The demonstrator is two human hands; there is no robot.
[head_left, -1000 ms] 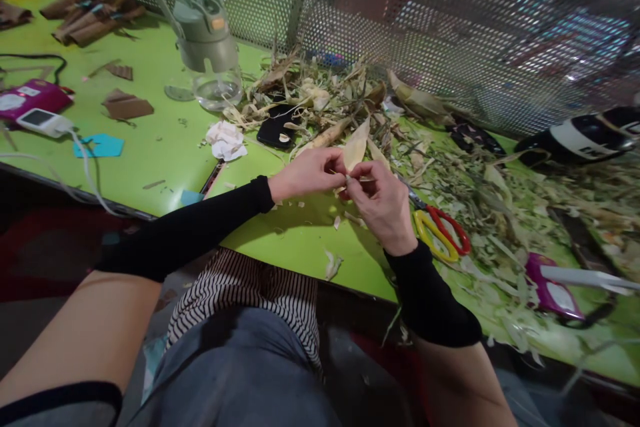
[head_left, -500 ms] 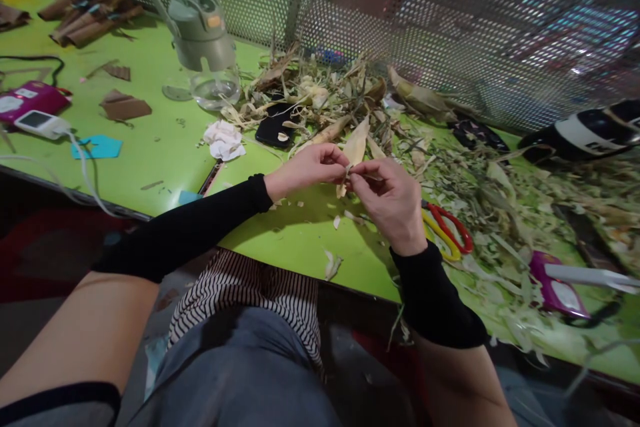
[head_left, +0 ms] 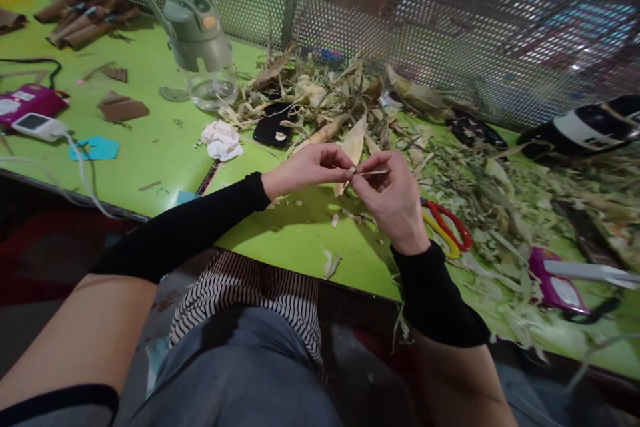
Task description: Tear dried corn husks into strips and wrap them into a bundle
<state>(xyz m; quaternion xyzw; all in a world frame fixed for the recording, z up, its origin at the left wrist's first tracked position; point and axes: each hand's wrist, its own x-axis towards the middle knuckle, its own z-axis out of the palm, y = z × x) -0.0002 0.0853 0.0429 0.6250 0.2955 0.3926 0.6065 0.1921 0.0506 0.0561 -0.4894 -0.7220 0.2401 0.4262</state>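
Over the green table (head_left: 295,233), my left hand (head_left: 320,165) and my right hand (head_left: 393,197) meet fingertip to fingertip. Both pinch a small pale husk piece (head_left: 353,171) between them, and a thin strip lies across the right fingers. Just behind the fingers, a broad pale husk leaf (head_left: 354,139) points up and away; whether it is held is unclear. Right of my right hand lie scissors (head_left: 453,227) with red and yellow handles. A heap of dried husks (head_left: 320,93) spreads behind my hands, with a black phone (head_left: 275,123) at its left.
A clear bottle (head_left: 200,47) with a green lid stands back left, near crumpled tissue (head_left: 221,140). Purple devices (head_left: 33,103) with cables lie far left and right. A dark bottle (head_left: 583,130) lies back right. Husk scraps cover the right side, before a perforated metal panel (head_left: 425,20).
My right fingers have curled and lifted slightly, and a thin strip now shows across them. The broad leaf sits a little lower. My left hand has barely moved.
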